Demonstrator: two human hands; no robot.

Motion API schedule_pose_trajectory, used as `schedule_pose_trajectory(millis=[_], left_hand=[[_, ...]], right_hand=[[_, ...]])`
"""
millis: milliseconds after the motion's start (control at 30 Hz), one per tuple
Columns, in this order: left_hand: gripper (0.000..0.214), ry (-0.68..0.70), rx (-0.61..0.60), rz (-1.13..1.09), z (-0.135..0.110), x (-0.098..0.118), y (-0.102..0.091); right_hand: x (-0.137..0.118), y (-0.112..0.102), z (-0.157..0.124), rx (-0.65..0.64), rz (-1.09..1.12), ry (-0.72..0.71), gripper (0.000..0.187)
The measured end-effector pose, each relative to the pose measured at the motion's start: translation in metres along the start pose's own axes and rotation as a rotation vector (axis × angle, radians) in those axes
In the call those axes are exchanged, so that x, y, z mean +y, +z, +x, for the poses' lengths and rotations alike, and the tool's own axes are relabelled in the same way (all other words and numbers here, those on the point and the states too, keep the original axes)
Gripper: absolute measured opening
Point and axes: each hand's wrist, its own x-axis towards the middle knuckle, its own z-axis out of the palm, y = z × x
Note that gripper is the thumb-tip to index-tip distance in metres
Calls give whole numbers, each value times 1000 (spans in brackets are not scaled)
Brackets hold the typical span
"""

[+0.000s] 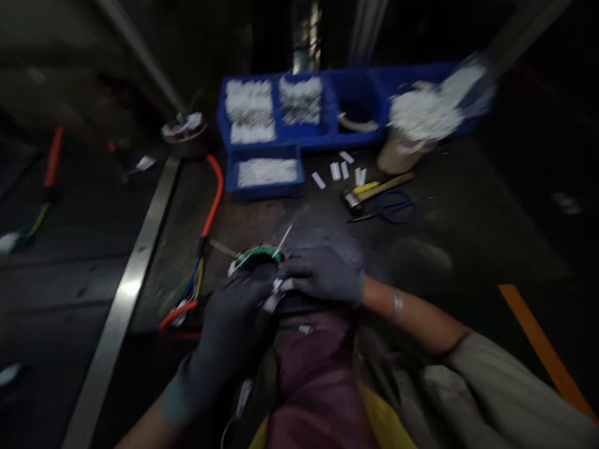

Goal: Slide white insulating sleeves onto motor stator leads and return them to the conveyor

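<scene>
What looks like a motor stator point(259, 251), a ring with a green and white rim and a dark bore, stands at the table's near edge, close to my body. My left hand point(236, 315), in a grey glove, is closed over its near left side. From the right, my gloved right hand point(322, 274) reaches to the rim, its fingertips pinched on a small white strip point(277, 285). Thin white ties stick out from the rim. An orange-sleeved cable point(214, 193) with blue and yellow wires lies to the left. Blur hides the exact finger contact.
Blue bins point(302, 140) with white pieces line the back. Loose white strips point(336, 171), a hammer point(386, 186) and blue-handled scissors point(397, 207) lie before them. A bag of white pieces point(423, 118) stands right. A metal rail point(128, 290) edges the left; another stator point(185, 134) sits behind.
</scene>
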Motion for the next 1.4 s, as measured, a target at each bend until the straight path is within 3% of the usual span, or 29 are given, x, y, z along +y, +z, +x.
schedule_pose_trajectory(millis=[67,133,200,267,300,367,467,567,600,633,667,733,800,867,933,1033,1233,1400], left_hand=[[22,42,60,75,-1,-6,4],[18,50,110,77,-2,-14,9],[17,31,131,31,-4,-19,14],[17,1,140,-13,-2,-20,16],[18,-19,148,-23,0,-19,17],[18,-52,167,-10,7,-16,16],[17,-103,166,50,17,-6,13],[16,-110,122,90,23,7,8],[16,-114,107,107,24,10,8],[16,-126,97,126,25,12,7],[17,-145,87,146,25,13,7],[17,-189,71,180,26,16,7],[15,-199,49,202,26,19,6],[14,-184,30,220,26,23,4],[15,-174,16,234,26,25,1],[14,-188,9,233,26,27,0],[13,-180,-2,278,25,27,0],[11,-165,-26,315,27,29,-4]], right_hand=[[18,-22,0,139,157,-3,11],[43,-60,-8,449,100,85,13],[74,-106,-20,831,-168,278,16],[111,-152,-29,1129,-499,500,17],[130,-173,-31,1183,-615,570,24],[161,-206,-30,1173,-742,621,40],[174,-224,-23,1062,-745,605,30],[144,-194,-23,1048,-631,365,19],[127,-175,-27,1053,-535,200,21],[108,-153,-33,1140,-389,98,21],[88,-129,-42,1177,-238,87,17],[48,-76,-64,1016,183,136,9],[16,-25,-86,724,578,198,14],[-3,16,-103,479,705,152,21],[-10,42,-114,349,725,125,23],[-9,55,-124,281,729,124,19],[-7,55,-135,257,717,156,19],[1,57,-98,377,701,160,18]])
